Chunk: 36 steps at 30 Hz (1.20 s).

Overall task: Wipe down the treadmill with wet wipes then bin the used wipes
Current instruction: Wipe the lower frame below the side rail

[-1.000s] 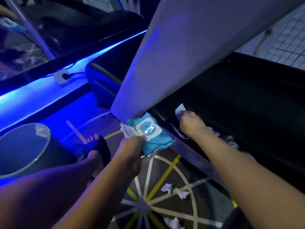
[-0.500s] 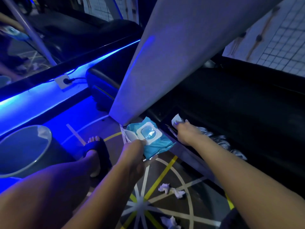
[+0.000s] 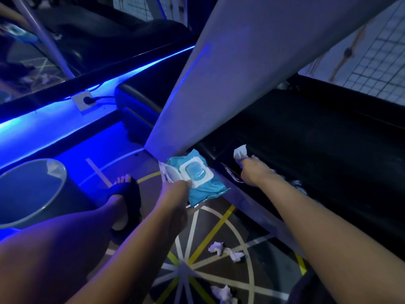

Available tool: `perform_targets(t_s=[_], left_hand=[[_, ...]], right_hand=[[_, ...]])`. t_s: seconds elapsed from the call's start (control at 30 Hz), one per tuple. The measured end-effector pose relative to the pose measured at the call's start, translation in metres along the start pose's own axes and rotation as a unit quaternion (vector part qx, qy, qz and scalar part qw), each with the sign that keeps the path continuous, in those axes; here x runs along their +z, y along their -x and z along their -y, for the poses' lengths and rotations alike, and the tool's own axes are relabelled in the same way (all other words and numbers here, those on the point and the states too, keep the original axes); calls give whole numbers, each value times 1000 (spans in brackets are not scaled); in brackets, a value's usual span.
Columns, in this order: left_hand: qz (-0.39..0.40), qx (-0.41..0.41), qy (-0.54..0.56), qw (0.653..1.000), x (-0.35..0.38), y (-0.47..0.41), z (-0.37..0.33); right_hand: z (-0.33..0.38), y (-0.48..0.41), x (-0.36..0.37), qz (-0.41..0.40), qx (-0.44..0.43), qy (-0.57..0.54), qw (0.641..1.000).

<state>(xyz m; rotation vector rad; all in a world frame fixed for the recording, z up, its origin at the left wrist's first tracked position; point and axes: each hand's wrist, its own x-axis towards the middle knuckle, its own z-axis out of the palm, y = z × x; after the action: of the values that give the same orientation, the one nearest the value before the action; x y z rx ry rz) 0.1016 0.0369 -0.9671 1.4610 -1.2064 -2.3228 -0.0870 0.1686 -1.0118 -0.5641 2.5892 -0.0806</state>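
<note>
My left hand (image 3: 175, 191) grips a blue pack of wet wipes (image 3: 200, 182) by its near edge, the white lid flap open, just below the foot of the treadmill's grey upright (image 3: 230, 84). My right hand (image 3: 254, 172) holds a white wet wipe (image 3: 240, 152) against the black side edge of the treadmill deck (image 3: 317, 150), near the upright's base. The fingers of that hand are hidden behind its back. Used crumpled wipes (image 3: 226, 251) lie on the floor below my arms.
A round bin (image 3: 32, 191) stands on the floor at the left, beside my sandalled left foot (image 3: 126, 194). A wall socket with a plug (image 3: 84, 102) sits on the blue-lit skirting. Another crumpled wipe (image 3: 223, 292) lies at the bottom edge. A tiled wall shows at top right.
My right hand has slid the wipe a little along the treadmill's edge, away from me. The left hand keeps hold of the pack in the same place.
</note>
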Motion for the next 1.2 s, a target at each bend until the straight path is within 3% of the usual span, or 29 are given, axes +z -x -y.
perform_targets(t_s=[0.23,0.77,1.2], left_hand=[[-7,-23,31,999,-1,-1,15],[7,-39,-11,999,5,-10,14],[-31,-29,-22,999,14,-8,18]], right_hand=[[-10,21,3,-19,-50,47,997],[-8,-12,-3,-36,-38,-33,998],[-38,-3,12,-11,-61,20,998]])
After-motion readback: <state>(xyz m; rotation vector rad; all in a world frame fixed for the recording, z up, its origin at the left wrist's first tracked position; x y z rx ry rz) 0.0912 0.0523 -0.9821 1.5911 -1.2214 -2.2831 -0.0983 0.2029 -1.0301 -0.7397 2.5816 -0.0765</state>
